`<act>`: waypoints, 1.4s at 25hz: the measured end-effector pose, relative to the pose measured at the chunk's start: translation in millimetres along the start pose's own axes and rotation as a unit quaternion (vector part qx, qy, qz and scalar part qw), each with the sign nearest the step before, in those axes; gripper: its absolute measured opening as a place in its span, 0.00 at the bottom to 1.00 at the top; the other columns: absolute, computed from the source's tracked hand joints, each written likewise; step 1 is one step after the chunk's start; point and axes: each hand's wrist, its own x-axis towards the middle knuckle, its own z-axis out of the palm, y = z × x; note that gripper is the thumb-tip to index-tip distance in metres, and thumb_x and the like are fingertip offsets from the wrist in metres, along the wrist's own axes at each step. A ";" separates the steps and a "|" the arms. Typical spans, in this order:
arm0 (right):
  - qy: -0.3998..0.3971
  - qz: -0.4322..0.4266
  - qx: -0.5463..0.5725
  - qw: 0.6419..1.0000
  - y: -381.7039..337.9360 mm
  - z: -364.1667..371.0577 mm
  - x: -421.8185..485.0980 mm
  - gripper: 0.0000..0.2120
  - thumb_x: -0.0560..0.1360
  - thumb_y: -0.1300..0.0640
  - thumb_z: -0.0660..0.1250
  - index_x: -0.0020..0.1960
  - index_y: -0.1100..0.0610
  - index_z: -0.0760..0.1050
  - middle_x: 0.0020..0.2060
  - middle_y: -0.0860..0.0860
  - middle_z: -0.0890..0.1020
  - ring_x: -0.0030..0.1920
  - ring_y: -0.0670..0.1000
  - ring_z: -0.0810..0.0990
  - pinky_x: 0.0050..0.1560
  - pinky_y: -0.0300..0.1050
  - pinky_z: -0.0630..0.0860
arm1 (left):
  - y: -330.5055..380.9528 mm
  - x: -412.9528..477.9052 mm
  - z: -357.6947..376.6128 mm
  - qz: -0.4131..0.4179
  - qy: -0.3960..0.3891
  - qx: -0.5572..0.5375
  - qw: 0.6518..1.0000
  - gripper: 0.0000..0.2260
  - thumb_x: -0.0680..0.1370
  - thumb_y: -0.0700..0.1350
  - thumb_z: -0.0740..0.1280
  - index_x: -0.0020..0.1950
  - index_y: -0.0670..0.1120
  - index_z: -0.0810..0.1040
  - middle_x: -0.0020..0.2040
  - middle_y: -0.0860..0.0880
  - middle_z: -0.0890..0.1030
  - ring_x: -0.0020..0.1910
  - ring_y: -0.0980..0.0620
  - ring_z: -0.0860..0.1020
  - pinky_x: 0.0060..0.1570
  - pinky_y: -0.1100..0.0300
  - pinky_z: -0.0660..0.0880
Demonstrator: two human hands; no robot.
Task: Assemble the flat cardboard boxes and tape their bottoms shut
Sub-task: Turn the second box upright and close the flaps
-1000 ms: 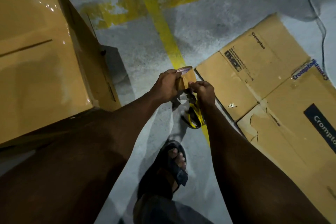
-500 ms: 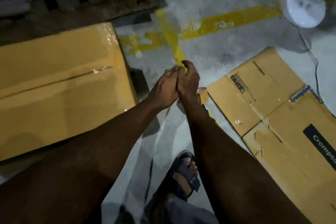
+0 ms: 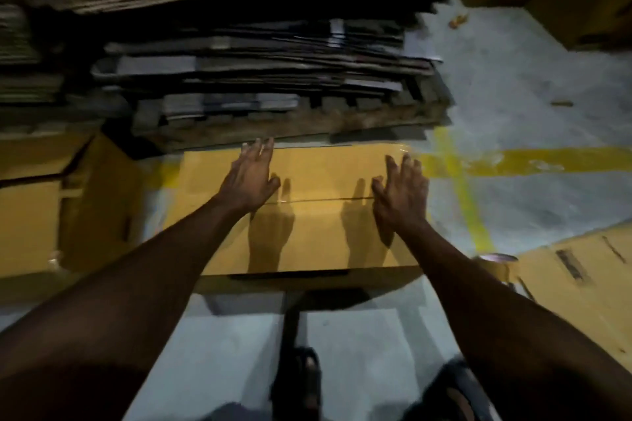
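An assembled brown cardboard box [image 3: 318,239] stands on the floor in front of me, its two flaps meeting in a centre seam covered with shiny tape. My left hand [image 3: 251,178] hovers over the box's left part, fingers spread, holding nothing. My right hand [image 3: 402,195] is spread over the right part, also empty. A roll of brown tape [image 3: 494,267] sits on the floor to the right, by a flattened box [image 3: 574,290].
A tall stack of flat cardboard sheets [image 3: 239,55] on a pallet fills the space behind the box. Another assembled box [image 3: 41,208] stands at the left. Yellow floor lines [image 3: 513,164] cross at the right. My sandalled feet [image 3: 297,383] are at the bottom.
My hands came apart from holding the tape roll together and now reach spread over the taped box. The view swung left and up, and the roll lies on the floor.
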 end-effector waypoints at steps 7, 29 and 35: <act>-0.046 0.159 -0.071 0.984 5.8 49.0 16.4 0.37 0.79 0.33 0.51 0.79 0.54 0.50 0.78 0.64 0.49 0.76 0.71 0.49 0.74 0.69 0.48 | -129.2 -23.3 30.2 -0.246 -0.031 -0.038 0.968 0.36 0.78 0.58 0.63 0.79 0.48 0.49 0.77 0.35 0.48 0.75 0.31 0.51 0.70 0.36 0.58; 0.171 0.443 0.332 0.815 63.5 -70.1 -72.0 0.26 0.82 0.43 0.55 0.66 0.64 0.67 0.64 0.67 0.74 0.64 0.66 0.73 0.62 0.59 0.69 | -38.7 -114.9 0.2 -0.387 0.138 -0.373 0.832 0.17 0.81 0.49 0.56 0.67 0.42 0.68 0.63 0.36 0.73 0.60 0.36 0.72 0.54 0.48 0.68; -0.004 0.338 0.155 0.928 84.5 -46.0 -59.9 0.26 0.79 0.45 0.62 0.68 0.63 0.65 0.62 0.65 0.75 0.61 0.66 0.74 0.60 0.59 0.72 | -61.4 -93.1 43.0 -0.413 0.012 -0.195 0.890 0.21 0.80 0.53 0.60 0.66 0.40 0.69 0.58 0.35 0.76 0.56 0.34 0.75 0.54 0.45 0.73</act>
